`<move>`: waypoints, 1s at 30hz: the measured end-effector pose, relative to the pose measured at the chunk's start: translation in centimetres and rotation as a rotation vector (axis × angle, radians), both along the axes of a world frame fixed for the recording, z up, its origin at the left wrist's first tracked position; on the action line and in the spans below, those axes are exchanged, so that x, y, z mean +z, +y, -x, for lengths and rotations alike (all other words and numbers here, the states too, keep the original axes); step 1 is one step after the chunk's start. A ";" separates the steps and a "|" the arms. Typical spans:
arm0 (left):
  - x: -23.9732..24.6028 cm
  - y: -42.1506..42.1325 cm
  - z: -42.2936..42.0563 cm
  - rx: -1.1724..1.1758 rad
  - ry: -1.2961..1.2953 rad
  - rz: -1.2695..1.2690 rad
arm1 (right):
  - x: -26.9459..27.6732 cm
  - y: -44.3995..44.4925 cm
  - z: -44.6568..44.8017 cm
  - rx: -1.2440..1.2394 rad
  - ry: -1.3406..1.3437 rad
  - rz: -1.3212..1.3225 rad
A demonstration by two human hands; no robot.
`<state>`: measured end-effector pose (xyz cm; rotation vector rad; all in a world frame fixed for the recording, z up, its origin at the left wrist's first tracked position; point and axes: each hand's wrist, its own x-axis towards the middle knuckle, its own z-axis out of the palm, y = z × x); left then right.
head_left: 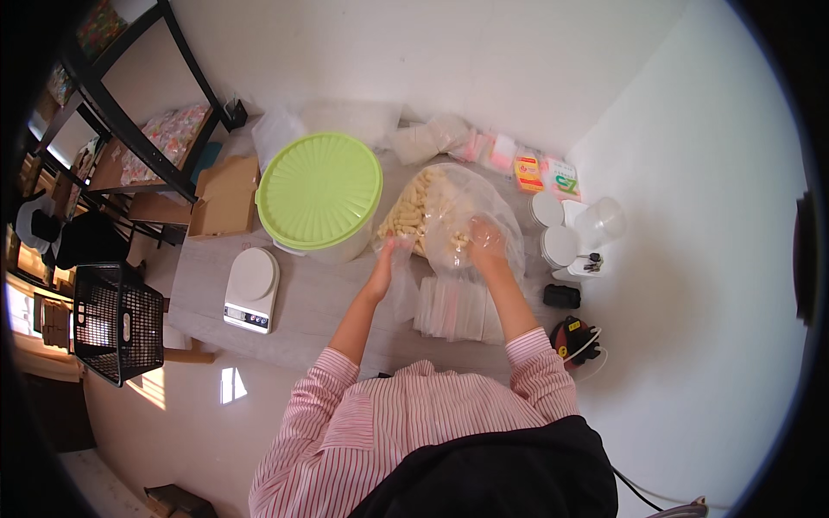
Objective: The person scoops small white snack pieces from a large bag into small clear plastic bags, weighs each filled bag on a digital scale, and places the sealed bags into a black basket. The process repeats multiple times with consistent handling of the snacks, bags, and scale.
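Note:
A large clear plastic bag (505,194) of pale, finger-shaped puffed snacks (409,210) lies open on the table in front of me. My right hand (487,238) is inside it, seen through the film. A few snack pieces (459,239) show by its fingertips; whether the fingers grip them is unclear. My left hand (381,272) pinches a small clear plastic bag (404,288) at the big bag's left edge. Several flat clear bags (453,311) lie in an overlapping row nearer me, between my forearms.
A tub with a green lid (320,191) stands left of the snacks. Farther left are a white digital kitchen scale (251,288) and an open cardboard box (225,201). White-lidded jars (558,245), a black case (561,296) and a corded device (573,343) line the right side by the wall.

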<state>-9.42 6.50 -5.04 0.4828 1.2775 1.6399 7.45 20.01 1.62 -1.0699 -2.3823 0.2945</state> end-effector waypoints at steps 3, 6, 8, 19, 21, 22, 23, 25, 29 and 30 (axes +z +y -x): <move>1.5 -0.6 0.6 -0.208 -0.068 -0.010 | 0.3 0.1 0.2 -0.057 -0.061 0.140; 1.7 -1.1 1.1 -0.199 -0.189 -0.015 | 3.3 -0.9 0.8 -0.013 -0.427 0.352; 1.0 -1.4 1.2 -0.193 -0.224 -0.004 | 4.1 -1.8 0.6 0.012 -0.474 0.313; 0.6 -1.3 1.8 -0.262 -0.207 -0.037 | 3.6 -3.2 -0.1 0.020 -0.455 0.427; 1.7 -1.3 1.1 -0.222 -0.208 -0.006 | 1.3 -2.2 -1.7 0.084 -0.408 0.357; 1.6 -1.2 1.1 -0.237 -0.151 -0.001 | 1.1 -2.2 -1.4 0.017 -0.430 0.392; 1.5 -1.1 1.1 -0.254 -0.093 0.004 | 0.8 -2.1 -0.7 -0.052 -0.451 0.428; 0.9 -1.0 1.1 -0.268 -0.049 0.003 | 0.4 -2.3 -0.3 -0.115 -0.405 0.461; 0.1 -1.2 1.5 -0.272 -0.060 -0.007 | 1.6 -3.8 -0.9 -0.096 -0.267 0.538; 0.2 -1.3 1.4 -0.282 -0.054 -0.010 | 3.2 -4.3 -1.4 -0.101 -0.265 0.577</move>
